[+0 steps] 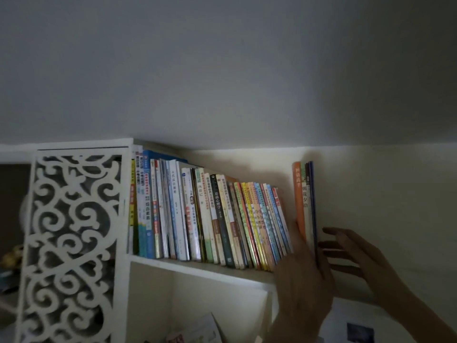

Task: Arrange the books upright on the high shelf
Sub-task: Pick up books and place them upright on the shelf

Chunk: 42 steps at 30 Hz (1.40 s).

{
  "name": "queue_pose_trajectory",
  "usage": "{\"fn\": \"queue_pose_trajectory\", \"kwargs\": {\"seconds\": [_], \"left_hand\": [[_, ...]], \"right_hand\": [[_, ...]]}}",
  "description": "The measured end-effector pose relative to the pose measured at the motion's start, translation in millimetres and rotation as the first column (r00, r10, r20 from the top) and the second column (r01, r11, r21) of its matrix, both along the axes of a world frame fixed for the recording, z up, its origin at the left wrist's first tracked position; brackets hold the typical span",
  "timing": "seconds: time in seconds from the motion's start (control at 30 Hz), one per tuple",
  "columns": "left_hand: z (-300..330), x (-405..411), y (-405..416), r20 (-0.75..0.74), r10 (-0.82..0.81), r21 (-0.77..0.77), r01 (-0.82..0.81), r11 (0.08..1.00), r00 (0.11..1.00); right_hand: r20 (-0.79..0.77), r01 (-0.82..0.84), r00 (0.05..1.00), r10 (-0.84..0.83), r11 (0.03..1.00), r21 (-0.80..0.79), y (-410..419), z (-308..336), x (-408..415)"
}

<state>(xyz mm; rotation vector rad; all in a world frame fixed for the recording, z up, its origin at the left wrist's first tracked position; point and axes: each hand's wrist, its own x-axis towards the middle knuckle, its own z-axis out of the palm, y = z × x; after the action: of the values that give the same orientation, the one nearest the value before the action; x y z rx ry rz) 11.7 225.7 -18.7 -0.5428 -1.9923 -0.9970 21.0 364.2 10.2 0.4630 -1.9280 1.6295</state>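
From the head camera, a long row of books (pixel 210 216) stands on the high shelf (pixel 197 267), leaning slightly, its near end against the carved white panel (pixel 71 243). Just past the far end of that row, with a gap between, a small bundle of books (pixel 305 206) stands upright: an orange one, a pale one and a dark blue one. The left hand (pixel 304 280) holds this bundle at its lower part, fingers curled around it from the row side. The right hand (pixel 351 253) is just beside the bundle's other face, fingers straight and spread, tips near the dark blue cover; I cannot tell whether they touch.
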Motion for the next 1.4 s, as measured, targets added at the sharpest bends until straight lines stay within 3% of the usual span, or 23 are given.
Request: {"fn": "queue_pose_trajectory", "kwargs": {"seconds": [0.13, 0.27, 0.37, 0.53, 0.7, 1.03, 1.2, 1.27, 1.4], "left_hand": [[11, 30, -58, -0.023, -0.014, 0.126, 0.017, 0.992, 1.0], [20, 45, -118, -0.082, -0.002, 0.164, 0.016, 0.986, 0.997], [21, 47, -167, -0.161, 0.065, 0.153, -0.04, 0.987, 0.985], [18, 47, -241, -0.15, 0.232, 0.136, -0.212, 0.968, 0.961], [11, 39, -281, -0.112, 0.34, 0.152, -0.322, 0.934, 0.934], [9, 34, -295, -0.124, 0.342, 0.143, -0.324, 0.935, 0.932], [7, 35, -293, -0.149, 0.338, 0.131, -0.32, 0.938, 0.929], [6, 37, -294, -0.153, 0.325, 0.119, -0.309, 0.944, 0.933], [5, 41, -299, -0.131, 0.309, 0.094, -0.298, 0.95, 0.942]], "right_hand": [[-0.183, 0.173, 0.969, -0.165, 0.985, 0.025, -62, 1, -6], [-0.322, 0.386, 0.872, -0.369, 0.922, -0.013, -120, 19, -22], [-0.423, 0.573, 0.762, -0.491, 0.815, 0.086, -154, 21, -50], [-0.578, 0.79, 0.58, -0.574, 0.569, 0.227, -208, 31, -79], [-0.579, 0.81, 0.582, -0.572, 0.47, 0.35, -238, 39, -98], [-0.608, 0.81, 0.577, -0.546, 0.481, 0.337, -232, 32, -114], [-0.618, 0.835, 0.536, -0.575, 0.47, 0.287, -241, 31, -112], [-0.657, 0.86, 0.498, -0.567, 0.418, 0.291, -248, 32, -112], [-0.807, 0.875, 0.427, -0.408, 0.412, 0.255, -253, 23, -119]]}}
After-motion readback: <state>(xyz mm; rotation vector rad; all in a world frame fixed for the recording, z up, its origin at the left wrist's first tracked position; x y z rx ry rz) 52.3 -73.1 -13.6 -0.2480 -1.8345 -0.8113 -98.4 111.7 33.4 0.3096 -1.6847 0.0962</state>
